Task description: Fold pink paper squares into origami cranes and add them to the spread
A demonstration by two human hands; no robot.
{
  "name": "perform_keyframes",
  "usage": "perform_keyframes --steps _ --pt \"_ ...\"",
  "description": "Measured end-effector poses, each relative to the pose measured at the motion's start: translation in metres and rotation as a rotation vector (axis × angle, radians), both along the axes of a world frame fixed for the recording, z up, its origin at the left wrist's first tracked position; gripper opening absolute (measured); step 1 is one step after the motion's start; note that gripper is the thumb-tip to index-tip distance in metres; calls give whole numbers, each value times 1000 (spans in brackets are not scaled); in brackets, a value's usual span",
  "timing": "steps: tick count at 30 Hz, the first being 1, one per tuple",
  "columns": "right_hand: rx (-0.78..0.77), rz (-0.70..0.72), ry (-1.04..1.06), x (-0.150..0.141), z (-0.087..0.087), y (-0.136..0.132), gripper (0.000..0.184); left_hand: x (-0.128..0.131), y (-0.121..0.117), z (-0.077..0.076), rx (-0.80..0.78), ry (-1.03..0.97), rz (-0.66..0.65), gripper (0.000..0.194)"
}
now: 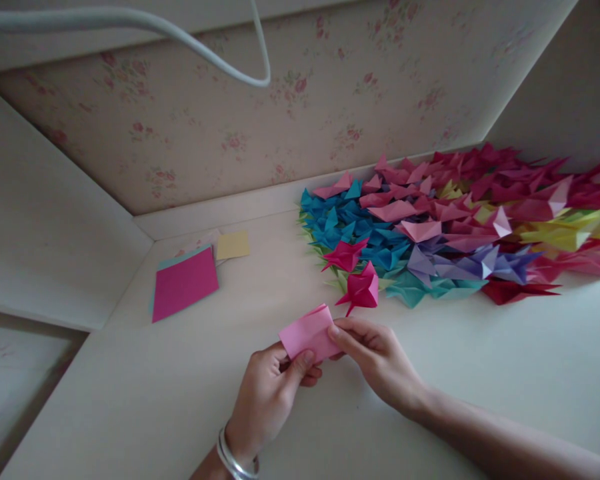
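A folded pink paper (307,333), roughly rectangular, is held above the white tabletop. My left hand (275,387) grips its lower left part, thumb on the front face and fingers behind. At the paper's right edge, my right hand (375,357) pinches it between thumb and fingers. Just beyond my hands sit two bright magenta folded paper figures, one nearer (363,290) and another (345,255) a little farther back. Both lie at the left front of a large heap of folded paper figures (400,213) in blue, pink, purple, yellow and red.
A small stack of square papers with a magenta sheet (186,283) on top lies at the left. Beside it is a small yellow paper (233,245). A white cable (180,40) hangs overhead before the floral wall (220,133). White panels (45,213) bound the left side.
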State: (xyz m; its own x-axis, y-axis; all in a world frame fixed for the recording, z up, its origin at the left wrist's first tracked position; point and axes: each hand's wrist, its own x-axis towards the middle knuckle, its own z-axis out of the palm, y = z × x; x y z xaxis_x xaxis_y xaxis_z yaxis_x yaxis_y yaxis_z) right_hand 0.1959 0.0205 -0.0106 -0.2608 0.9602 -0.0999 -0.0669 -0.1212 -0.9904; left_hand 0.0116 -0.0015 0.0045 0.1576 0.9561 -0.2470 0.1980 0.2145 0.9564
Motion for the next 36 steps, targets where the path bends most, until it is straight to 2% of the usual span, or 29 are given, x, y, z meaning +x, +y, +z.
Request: perform_keyframes --steps 4,7,14,19,26,31,36 --pt "-34 118 145 -2 2 -3 24 0 0 2 54 50 40 27" --pt "-30 188 127 -4 3 -5 25 0 0 3 68 60 29 27" --pt "6 144 48 -3 4 -2 23 4 0 3 -6 -24 53 30" --pt "24 94 -39 2 6 1 34 6 1 3 -64 -108 123 32" --pt "-3 -44 31 4 2 4 32 -2 4 2 -68 -136 219 28" --pt "-52 119 130 0 1 1 29 0 3 4 -54 -98 145 30" --pt "-80 126 136 0 1 1 29 3 4 -1 -58 -107 62 31"
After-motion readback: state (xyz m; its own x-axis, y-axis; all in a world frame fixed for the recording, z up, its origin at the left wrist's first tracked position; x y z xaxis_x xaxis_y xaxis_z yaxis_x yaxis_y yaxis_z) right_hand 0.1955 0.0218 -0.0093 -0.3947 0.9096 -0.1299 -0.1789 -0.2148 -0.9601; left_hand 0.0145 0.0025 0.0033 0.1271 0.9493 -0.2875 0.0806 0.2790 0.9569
